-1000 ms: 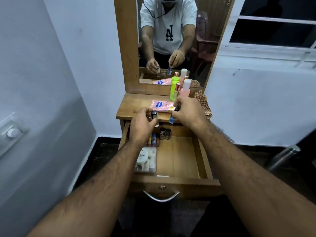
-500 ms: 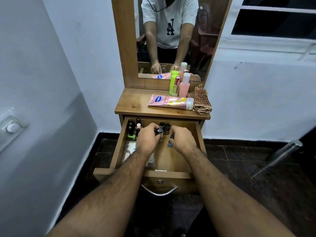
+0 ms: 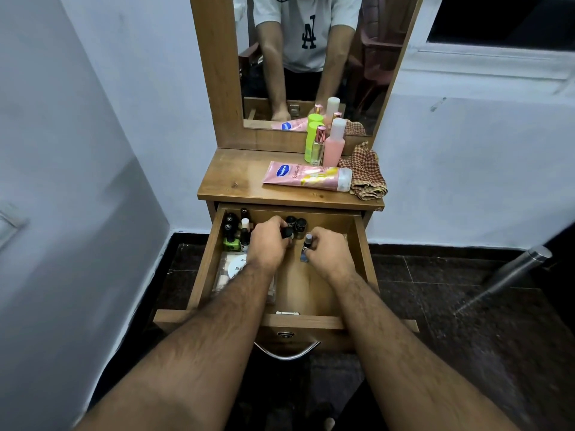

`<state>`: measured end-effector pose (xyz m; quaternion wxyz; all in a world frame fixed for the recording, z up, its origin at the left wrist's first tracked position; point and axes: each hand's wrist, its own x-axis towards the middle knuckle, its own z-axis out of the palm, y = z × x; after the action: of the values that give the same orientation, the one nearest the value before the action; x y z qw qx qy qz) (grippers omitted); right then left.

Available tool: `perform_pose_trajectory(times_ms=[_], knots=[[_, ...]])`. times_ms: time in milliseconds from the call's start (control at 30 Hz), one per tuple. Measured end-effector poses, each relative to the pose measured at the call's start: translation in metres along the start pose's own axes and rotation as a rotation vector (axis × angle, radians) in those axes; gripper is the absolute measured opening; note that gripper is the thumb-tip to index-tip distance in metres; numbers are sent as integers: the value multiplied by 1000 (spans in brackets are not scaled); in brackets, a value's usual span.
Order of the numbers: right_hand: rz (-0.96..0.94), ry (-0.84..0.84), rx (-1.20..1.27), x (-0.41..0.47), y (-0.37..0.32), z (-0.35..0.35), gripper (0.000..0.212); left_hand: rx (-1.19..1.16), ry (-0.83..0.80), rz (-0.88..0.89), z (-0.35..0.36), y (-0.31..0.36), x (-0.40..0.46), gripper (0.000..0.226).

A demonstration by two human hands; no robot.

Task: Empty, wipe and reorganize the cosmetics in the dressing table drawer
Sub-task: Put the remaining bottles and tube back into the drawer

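The wooden drawer [image 3: 362,253] stands pulled out. Both my hands are inside it near the back. My left hand [image 3: 269,244] is closed around a small dark-capped bottle [image 3: 287,234]. My right hand [image 3: 328,251] grips a small blue bottle [image 3: 306,250] with a grey cap, held upright on the drawer floor. Two dark little jars [image 3: 296,224] stand at the back wall just behind my fingers. Several nail polish bottles [image 3: 236,231] cluster in the back left corner, one green. A clear plastic box [image 3: 231,272] with a white round lid lies under my left wrist.
On the tabletop [image 3: 236,178] lie a pink lotion tube [image 3: 306,177] and a checked cloth [image 3: 367,175]. A green bottle [image 3: 312,136], a perfume bottle [image 3: 318,146] and a pink bottle [image 3: 334,141] stand against the mirror [image 3: 311,57]. A metal pole [image 3: 504,275] leans at right.
Both hands came down from tabletop height into the drawer, each carrying its small bottle. Since half a second ago they have barely shifted at the back of the drawer.
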<state>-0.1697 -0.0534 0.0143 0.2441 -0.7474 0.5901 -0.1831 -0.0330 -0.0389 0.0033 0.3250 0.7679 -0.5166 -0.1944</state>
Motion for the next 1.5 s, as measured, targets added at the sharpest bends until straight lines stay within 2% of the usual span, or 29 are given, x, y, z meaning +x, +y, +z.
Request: perform_pose_trajectory(times_ms=[200, 533, 967, 1500], knots=[[-5, 9, 18, 12, -5, 0, 15, 52, -21, 12, -1, -1, 3, 37], [48, 70, 120, 21, -1, 8, 28, -14, 10, -47, 3, -8, 4, 35], [63, 68, 148, 26, 6, 17, 22, -32, 14, -92, 8, -13, 5, 17], [88, 49, 161, 28, 9, 24, 23, -18, -1, -79, 11, -15, 6, 16]])
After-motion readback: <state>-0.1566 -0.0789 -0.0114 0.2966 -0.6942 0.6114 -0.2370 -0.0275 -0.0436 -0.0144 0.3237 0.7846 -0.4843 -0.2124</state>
